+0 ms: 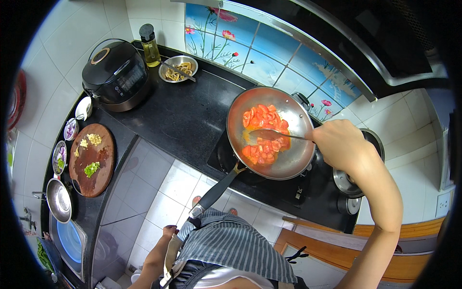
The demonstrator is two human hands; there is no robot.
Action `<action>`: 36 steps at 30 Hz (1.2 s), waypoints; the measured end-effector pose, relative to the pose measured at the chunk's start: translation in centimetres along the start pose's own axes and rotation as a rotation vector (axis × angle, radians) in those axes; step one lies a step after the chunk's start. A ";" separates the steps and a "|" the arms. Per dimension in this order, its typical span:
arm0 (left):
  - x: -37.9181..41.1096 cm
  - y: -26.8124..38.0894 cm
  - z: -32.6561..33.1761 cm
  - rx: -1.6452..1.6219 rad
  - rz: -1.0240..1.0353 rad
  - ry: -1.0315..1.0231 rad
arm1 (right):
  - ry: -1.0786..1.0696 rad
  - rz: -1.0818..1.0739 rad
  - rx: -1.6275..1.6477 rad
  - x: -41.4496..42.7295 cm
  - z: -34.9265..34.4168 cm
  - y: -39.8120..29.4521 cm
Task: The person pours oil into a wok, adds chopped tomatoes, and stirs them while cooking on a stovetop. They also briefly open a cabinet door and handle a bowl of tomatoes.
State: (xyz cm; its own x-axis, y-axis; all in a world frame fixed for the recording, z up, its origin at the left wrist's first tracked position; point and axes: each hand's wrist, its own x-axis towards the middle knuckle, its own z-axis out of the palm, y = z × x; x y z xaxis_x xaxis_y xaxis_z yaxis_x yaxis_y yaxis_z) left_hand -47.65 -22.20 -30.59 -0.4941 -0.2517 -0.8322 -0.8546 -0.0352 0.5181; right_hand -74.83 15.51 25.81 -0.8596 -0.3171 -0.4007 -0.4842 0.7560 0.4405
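Over the right side of a stainless steel wok [299, 159] reaches my right hand [337, 142], closed around the handle of a metal spatula [269, 134]. The spatula's blade lies among chopped tomatoes [265, 115] in the wok, between an upper and a lower heap. Some juice shows around the pieces. The wok stands on a black cooktop [296, 191], its long black handle [220, 189] pointing towards my body. My left hand [170, 230] hangs low beside my striped apron, away from the wok; its fingers look curled, and whether it holds anything is unclear.
Left on the black counter stand a rice cooker [115, 76], an oil bottle [149, 47] and a steel bowl of sliced food [178, 68]. A round cutting board [92, 159] bears minced garlic and chopped green onion. Small bowls line the wall. Lidded pots [346, 182] stand right of the cooktop.
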 end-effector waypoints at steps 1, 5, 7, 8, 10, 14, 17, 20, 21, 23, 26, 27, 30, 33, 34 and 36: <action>-0.1 0.0 0.0 -0.023 -0.004 0.004 | -0.009 -0.029 0.008 0.5 -0.1 0.1; -0.9 0.8 0.5 -0.062 -0.031 0.022 | -0.042 -0.103 0.002 2.6 -1.3 -0.1; -1.1 0.6 0.5 -0.078 -0.044 0.024 | -0.059 -0.108 -0.018 3.0 -1.9 -0.3; -1.3 0.5 0.4 -0.093 -0.044 0.017 | -0.070 -0.100 -0.028 2.8 -2.0 -0.5; -1.6 0.3 0.5 -0.115 -0.046 0.023 | -0.091 -0.089 -0.046 2.5 -2.0 -0.9; -2.2 -0.1 0.7 -0.085 -0.033 0.040 | -0.005 -0.106 -0.059 2.3 -0.6 -0.2; -1.9 -0.1 0.7 0.011 -0.009 0.026 | -0.023 -0.066 -0.106 0.7 0.7 -0.3; -1.4 -1.3 -0.2 0.034 0.015 0.032 | -0.008 -0.111 -0.099 -0.6 1.4 -2.3; -1.0 -1.5 -0.1 0.031 0.012 0.039 | 0.024 -0.144 -0.086 -1.1 1.6 -2.1; -0.3 -2.0 -0.8 -0.020 0.030 0.023 | 0.028 -0.086 -0.041 -1.7 2.4 -1.3; -0.2 0.6 0.0 -0.067 -0.044 0.016 | 0.062 -0.002 -0.057 -1.8 4.2 -1.9; -0.2 0.9 -0.2 -0.066 -0.046 -0.005 | 0.088 0.011 -0.068 -1.5 4.6 -2.3; -0.3 1.9 -0.9 -0.051 -0.058 -0.032 | 0.012 0.042 0.032 -1.7 3.0 -0.9; -0.5 1.9 -1.0 -0.007 -0.091 -0.009 | 0.077 0.073 0.177 -1.4 1.8 -0.2; -0.6 1.9 -0.9 0.003 -0.120 0.013 | 0.126 0.072 0.190 -1.0 2.2 -0.1; -0.6 1.7 -0.7 -0.035 -0.116 -0.004 | 0.201 0.067 0.226 0.2 3.1 0.1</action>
State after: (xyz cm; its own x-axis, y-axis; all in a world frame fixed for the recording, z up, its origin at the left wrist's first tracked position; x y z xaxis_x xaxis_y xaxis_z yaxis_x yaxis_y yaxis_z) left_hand -48.70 -22.84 -29.08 -0.3925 -0.2402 -0.8878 -0.9001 -0.0981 0.4245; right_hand -74.56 17.32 23.23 -0.9143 -0.3524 -0.1996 -0.3963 0.8801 0.2616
